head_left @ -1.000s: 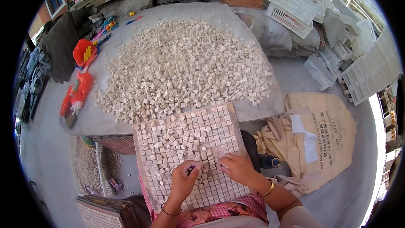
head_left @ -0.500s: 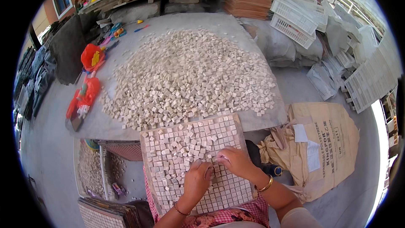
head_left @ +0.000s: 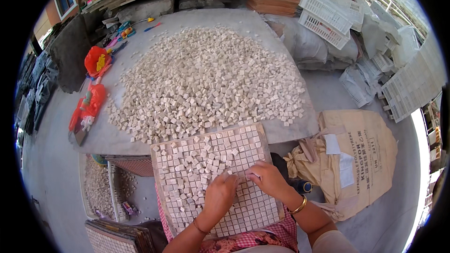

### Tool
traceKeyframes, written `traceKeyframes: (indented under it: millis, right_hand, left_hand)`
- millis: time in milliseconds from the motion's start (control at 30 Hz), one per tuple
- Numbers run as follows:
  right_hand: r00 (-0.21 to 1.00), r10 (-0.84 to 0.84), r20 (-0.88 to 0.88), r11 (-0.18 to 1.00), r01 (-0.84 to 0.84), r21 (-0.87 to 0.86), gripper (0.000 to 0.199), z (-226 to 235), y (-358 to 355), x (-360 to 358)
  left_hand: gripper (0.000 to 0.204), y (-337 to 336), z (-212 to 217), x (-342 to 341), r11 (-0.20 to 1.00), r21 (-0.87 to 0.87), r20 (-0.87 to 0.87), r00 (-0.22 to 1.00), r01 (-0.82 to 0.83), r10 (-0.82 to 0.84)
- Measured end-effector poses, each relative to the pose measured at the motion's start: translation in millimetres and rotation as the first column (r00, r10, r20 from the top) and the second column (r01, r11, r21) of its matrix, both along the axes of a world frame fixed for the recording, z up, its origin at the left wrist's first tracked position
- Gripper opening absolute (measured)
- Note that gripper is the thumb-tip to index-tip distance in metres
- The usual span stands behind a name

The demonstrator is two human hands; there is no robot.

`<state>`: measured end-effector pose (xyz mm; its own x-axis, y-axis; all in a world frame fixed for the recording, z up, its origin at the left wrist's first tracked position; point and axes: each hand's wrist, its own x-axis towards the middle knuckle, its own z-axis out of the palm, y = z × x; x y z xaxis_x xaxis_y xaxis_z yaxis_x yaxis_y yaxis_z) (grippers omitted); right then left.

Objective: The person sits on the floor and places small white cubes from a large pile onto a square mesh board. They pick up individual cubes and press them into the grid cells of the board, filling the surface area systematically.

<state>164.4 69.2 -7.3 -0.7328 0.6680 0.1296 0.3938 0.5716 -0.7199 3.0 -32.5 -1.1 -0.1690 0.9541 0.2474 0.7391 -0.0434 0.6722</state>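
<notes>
A gridded mosaic tray (head_left: 160, 178) lies tilted over my lap, its far edge against the table. Small cream stone cubes fill its squares in rows on the right and near sides. Loose stone cubes (head_left: 213, 163) lie jumbled on top of them at the middle and left. My left hand (head_left: 222, 196) is closed low over the middle of the tray, its fingertips mostly hidden. To its right, my right hand (head_left: 268, 179) has thumb and fingers pinched together just above the grid; whether a cube is between them is too small to tell.
A large heap of stone cubes (head_left: 211, 79) covers the table (head_left: 309, 124) beyond the tray. Red plastic bags (head_left: 96, 98) sit at its left edge. A tan sack (head_left: 370, 159) lies at right, white crates (head_left: 323, 28) behind it. Stacked filled trays (head_left: 110, 236) stand at lower left.
The view has shifted slightly. My left hand has turned a little, its fingers now closer to the right hand. The right hand stays pinched at nearly the same part of the grid.
</notes>
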Motion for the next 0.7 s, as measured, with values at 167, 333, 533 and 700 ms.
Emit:
traceKeyframes:
  millis: [167,333,533,700]
  right_hand:
    - [0.996,0.083,0.027,0.996,-0.082,-0.032,0.010,8.3,7.5,5.9]
    - [0.999,0.000,-0.053,0.998,-0.004,-0.066,0.010,13.6,7.2,10.9]
    - [0.992,0.083,-0.090,0.994,-0.088,-0.060,0.013,8.6,7.9,0.6]
    - [0.970,0.229,0.087,0.970,-0.220,-0.099,0.017,1.2,-3.7,-5.2]
  left_hand:
    - [0.006,18.1,-3.7,0.7,0.999,-0.045,0.057,0.998,0.006,-0.004]
    - [0.005,25.0,-5.7,1.6,0.999,-0.037,0.018,1.000,0.000,0.001]
    - [0.006,27.0,-5.3,-1.1,0.999,-0.034,-0.070,0.997,0.022,-0.024]
    - [0.006,21.1,7.5,-20.7,0.989,0.020,0.065,0.987,-0.149,0.148]
